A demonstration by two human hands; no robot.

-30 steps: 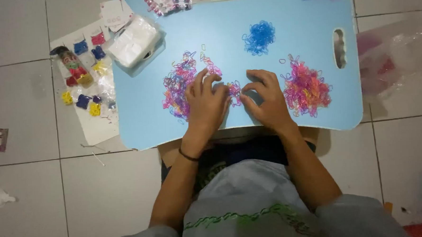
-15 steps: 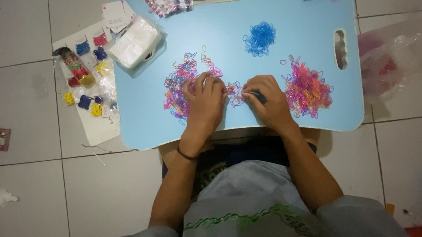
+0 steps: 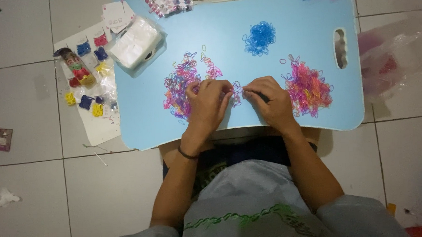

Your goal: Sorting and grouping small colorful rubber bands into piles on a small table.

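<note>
A light blue desk [image 3: 301, 15] filled the upper middle of the view, its near edge just over the person's lap, with tiled floor [image 3: 38, 187] open on both sides. Three loose piles of small bands lay on it: a mixed pile [image 3: 178, 84] at left, a blue pile [image 3: 259, 37] higher up, a pink pile [image 3: 307, 88] at right. The left hand [image 3: 208, 107] rested by the mixed pile, its fingers curled and pressed together at the tips. The right hand [image 3: 269, 101] sat beside the pink pile, fingers pinching a dark tool [image 3: 263, 97]. A few bands [image 3: 237, 92] lay between the two hands. A clear bag [image 3: 134, 41] of white pieces overhung the desk's left corner.
</note>
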